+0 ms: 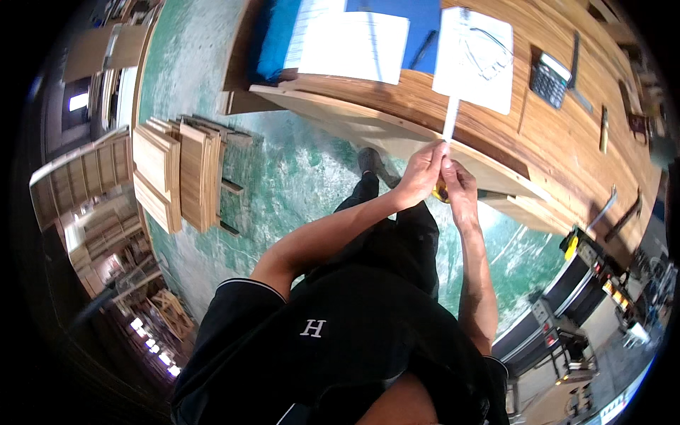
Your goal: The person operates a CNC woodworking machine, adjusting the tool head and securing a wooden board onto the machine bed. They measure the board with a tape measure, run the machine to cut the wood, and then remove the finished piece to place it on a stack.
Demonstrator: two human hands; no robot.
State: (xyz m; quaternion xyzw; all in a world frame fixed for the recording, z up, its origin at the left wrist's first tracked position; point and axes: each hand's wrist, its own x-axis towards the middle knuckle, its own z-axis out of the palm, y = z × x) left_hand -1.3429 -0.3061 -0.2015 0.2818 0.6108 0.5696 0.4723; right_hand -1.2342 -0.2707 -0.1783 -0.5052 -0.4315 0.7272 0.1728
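Observation:
A tape measure with a yellow-and-black case sits at my right hand, its case partly hidden by the fingers. Its pale blade runs away from me, over the top edge of a wooden panel and the front of the wooden table, towards a white sheet. My left hand pinches the blade near the panel's edge, with its fingertips touching or almost touching those of the right. Both hands are closed. Lying on the sheet are glasses with thin dark frames.
Papers, a blue folder, a dark pen and a calculator lie on the table. Stacked wooden panels stand on the green floor at left. Black machinery or tool cases stand at right.

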